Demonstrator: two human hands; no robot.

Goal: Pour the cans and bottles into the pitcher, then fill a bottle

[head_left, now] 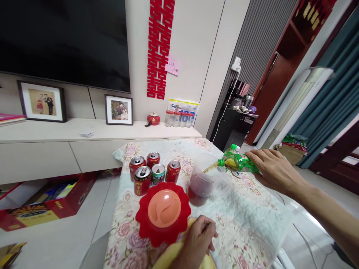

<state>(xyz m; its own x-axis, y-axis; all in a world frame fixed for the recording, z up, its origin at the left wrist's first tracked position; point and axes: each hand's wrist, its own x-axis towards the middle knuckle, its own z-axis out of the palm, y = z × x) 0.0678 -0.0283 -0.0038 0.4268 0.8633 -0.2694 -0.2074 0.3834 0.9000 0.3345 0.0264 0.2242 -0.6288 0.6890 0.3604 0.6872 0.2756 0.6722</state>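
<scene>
My right hand point(267, 166) grips a green plastic drink bottle point(241, 162), tipped nearly level with its mouth to the left. A yellowish-brown stream runs from it into a clear plastic pitcher point(200, 183), which holds reddish-brown liquid. My left hand point(199, 237) rests loosely curled on a yellow cloth point(169, 256) at the near side of the table, apart from the pitcher. Left of that hand sits a red scalloped bowl point(176, 231) with a round salmon-coloured piece point(164, 207) in its middle. Another green-capped bottle point(232, 149) stands behind the tipped one.
Several red cans point(142, 181) and a green can point(158, 173) stand behind the bowl on the flowered tablecloth point(126, 231). A white cabinet point(98, 133) beyond bears framed photos point(119, 110), a red pot point(153, 119) and glass jars point(176, 119). A red box point(67, 201) lies on the floor, left.
</scene>
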